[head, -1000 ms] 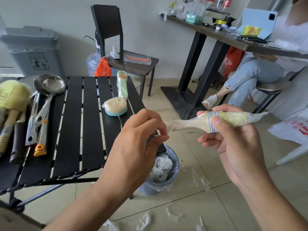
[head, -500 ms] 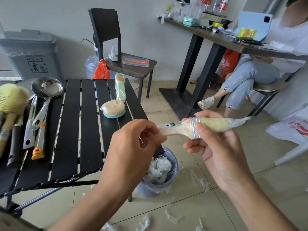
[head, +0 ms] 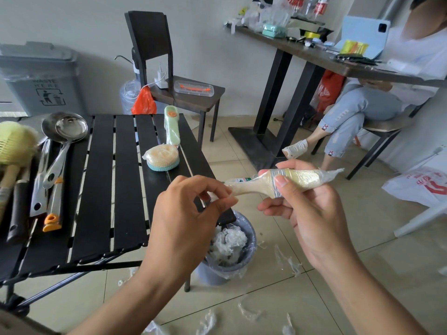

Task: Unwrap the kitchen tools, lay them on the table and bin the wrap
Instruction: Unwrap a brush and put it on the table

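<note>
Both hands (head: 186, 221) (head: 312, 213) pinch wrapped brush (head: 285, 181).

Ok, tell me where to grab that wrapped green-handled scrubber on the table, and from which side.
Grip the green handle, not the round head. It lies flat near the table's right edge, handle pointing away from you, so come from above, pinching across its narrow width; the wrapped head looks too bulky to pinch.
</note>
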A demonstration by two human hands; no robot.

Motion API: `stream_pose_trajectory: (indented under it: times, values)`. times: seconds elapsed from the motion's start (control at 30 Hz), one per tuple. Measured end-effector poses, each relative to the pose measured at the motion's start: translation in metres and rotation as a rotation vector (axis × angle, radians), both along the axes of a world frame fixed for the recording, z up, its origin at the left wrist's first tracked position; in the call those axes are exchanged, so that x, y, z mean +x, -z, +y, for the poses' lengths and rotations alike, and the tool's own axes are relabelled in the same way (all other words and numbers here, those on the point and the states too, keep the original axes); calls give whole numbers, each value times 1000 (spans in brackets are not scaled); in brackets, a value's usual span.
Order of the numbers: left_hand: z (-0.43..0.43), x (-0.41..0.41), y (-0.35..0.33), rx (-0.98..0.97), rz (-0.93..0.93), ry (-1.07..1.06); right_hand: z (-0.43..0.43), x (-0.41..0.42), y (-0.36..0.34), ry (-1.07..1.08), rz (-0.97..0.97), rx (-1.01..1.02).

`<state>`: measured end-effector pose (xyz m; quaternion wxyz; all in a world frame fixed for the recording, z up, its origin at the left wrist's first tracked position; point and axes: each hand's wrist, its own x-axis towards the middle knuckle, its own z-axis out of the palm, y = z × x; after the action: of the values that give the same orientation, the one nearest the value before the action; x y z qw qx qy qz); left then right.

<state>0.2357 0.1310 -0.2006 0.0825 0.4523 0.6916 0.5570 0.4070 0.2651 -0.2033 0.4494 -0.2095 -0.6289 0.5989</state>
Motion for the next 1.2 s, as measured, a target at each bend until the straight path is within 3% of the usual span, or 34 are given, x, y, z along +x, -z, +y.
stream_pose_trajectory:
  times: [0.2, 0.6, 0.73, 0.87, 1.0, 1.2]
  values:
    - [4, -3, 6, 14, -326, 41, -7, -2, 0, -24, -35, 141]
    - [7, -10, 9, -112, -219, -30, -23, -11, 9, -34, -83, 234]
    - [6, -7, 15, -43, -316, -49, -21, -12, 10, -33, -117, 308]
    - [6, -9, 16, 16, -397, -58, -18, -12, 14, -41, -77, 250]
    - [7, -13, 14, -32, -336, -50, -16, -12, 18, -52, -8, 141]
    - [7, -3, 15, 15, -237, -39, -15, -12, 17, -26, -23, 172]
